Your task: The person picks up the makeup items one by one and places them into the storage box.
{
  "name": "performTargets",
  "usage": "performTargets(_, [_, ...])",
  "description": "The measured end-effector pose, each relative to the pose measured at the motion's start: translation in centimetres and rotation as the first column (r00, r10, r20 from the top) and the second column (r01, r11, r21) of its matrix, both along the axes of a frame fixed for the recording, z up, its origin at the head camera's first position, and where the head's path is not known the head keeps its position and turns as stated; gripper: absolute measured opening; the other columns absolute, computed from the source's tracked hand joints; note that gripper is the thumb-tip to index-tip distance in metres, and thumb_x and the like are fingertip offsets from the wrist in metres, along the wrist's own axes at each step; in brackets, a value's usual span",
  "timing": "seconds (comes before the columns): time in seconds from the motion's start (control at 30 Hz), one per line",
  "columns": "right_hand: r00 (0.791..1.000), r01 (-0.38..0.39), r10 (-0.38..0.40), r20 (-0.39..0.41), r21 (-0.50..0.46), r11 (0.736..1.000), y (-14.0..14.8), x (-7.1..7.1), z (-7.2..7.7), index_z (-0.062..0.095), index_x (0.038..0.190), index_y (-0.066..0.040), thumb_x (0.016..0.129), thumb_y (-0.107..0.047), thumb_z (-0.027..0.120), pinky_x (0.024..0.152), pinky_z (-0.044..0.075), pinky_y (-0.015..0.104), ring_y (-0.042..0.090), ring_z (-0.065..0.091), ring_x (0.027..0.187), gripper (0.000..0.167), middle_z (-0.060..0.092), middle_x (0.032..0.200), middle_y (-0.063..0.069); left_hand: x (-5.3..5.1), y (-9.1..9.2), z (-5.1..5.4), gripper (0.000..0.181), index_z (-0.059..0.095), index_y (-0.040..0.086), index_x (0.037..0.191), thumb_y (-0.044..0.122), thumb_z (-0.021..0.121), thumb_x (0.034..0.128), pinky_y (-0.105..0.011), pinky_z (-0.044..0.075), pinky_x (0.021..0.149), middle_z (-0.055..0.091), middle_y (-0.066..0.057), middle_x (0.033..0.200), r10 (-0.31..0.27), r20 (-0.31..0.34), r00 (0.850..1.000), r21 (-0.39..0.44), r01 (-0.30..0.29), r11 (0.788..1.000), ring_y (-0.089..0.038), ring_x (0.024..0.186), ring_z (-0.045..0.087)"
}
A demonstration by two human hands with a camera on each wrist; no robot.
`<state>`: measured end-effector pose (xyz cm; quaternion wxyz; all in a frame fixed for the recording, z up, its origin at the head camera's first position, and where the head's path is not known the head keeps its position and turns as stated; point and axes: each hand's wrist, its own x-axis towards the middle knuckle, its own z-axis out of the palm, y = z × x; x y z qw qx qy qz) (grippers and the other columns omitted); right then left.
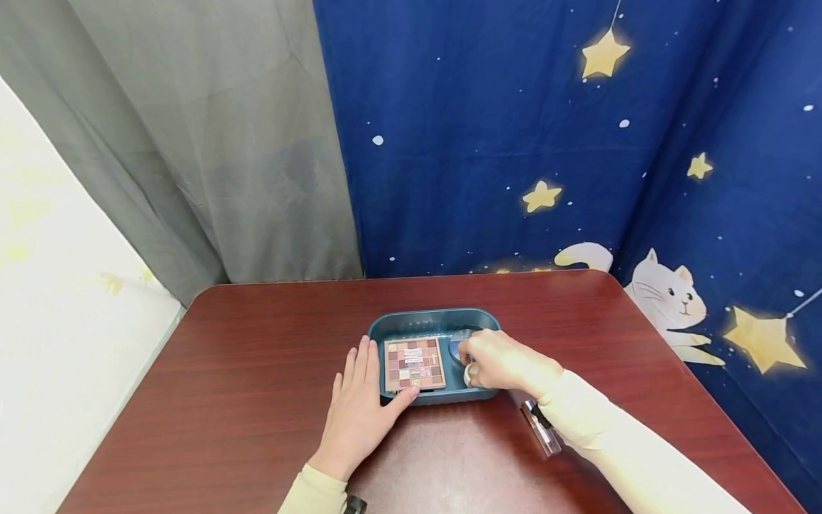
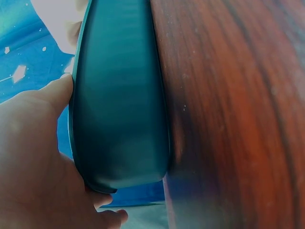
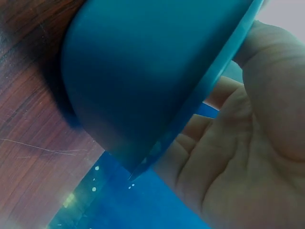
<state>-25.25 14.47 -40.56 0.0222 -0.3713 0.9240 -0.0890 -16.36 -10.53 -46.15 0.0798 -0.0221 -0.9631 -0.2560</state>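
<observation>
A teal tray (image 1: pixel 411 319) with rounded corners sits on the table. In its left part lies a square eyeshadow palette (image 1: pixel 414 364) with pink and brown shades. My left hand (image 1: pixel 357 407) rests against the tray's left end, fingers straight, thumb at the near rim; the left wrist view shows the tray's outer wall (image 2: pixel 119 95) beside it. My right hand (image 1: pixel 504 363) reaches over the right end with bent fingers, pinching a small pale round item (image 1: pixel 471 375). A round blue item (image 1: pixel 457 345) lies next to these fingers, partly covered. In the right wrist view, the rim hides the fingertips.
A shiny tube (image 1: pixel 542 432) lies on the reddish-brown table (image 1: pixel 270 371), right of the tray and partly under my right forearm. Grey curtain (image 1: pixel 257 143) and blue star-patterned curtain (image 1: pixel 462 143) hang behind the table's far edge. A white surface is at left.
</observation>
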Motion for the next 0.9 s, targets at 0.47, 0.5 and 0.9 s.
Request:
performTargets(0.47, [1.000,0.021,-0.020,-0.015,0.058,0.998,-0.42,-0.18,-0.30,0.067,0.073,-0.014,0.073,-0.003,0.077,0.057,0.045,0.029,0.014,0.049,0.062,0.015,0.051,0.066,-0.009,-0.02,-0.04,-0.07,0.113,0.016,0.009,0.162,0.083,0.048,0.0841,-0.063,0.018,0.116,0.009,-0.007,0.168,-0.004,-0.007,1.000,-0.008,0.004,1.000,-0.035,0.152,0.013])
performTargets(0.5, [1.000,0.021,-0.020,-0.012,0.062,0.998,-0.46,-0.18,-0.28,0.067,0.073,-0.014,0.073,-0.002,0.077,0.057,0.044,0.029,0.014,0.048,0.062,0.016,0.051,0.066,-0.009,-0.02,-0.04,-0.07,0.113,0.016,0.009,0.162,0.083,0.048,0.0841,-0.063,0.018,0.116,0.010,-0.007,0.168,-0.003,-0.008,1.000,-0.010,0.003,1.000,-0.035,0.152,0.013])
performTargets(0.9, [0.999,0.034,-0.035,0.004,0.074,0.997,-0.50,-0.04,-0.03,0.067,0.073,-0.012,0.076,-0.003,0.076,0.055,0.043,0.029,0.014,0.048,0.060,0.013,0.051,0.063,-0.008,0.10,0.05,0.07,0.110,0.015,0.009,0.162,0.077,0.055,0.0860,-0.063,0.016,0.116,0.008,-0.007,0.169,-0.004,0.006,1.000,0.005,0.004,1.000,-0.034,0.153,0.012])
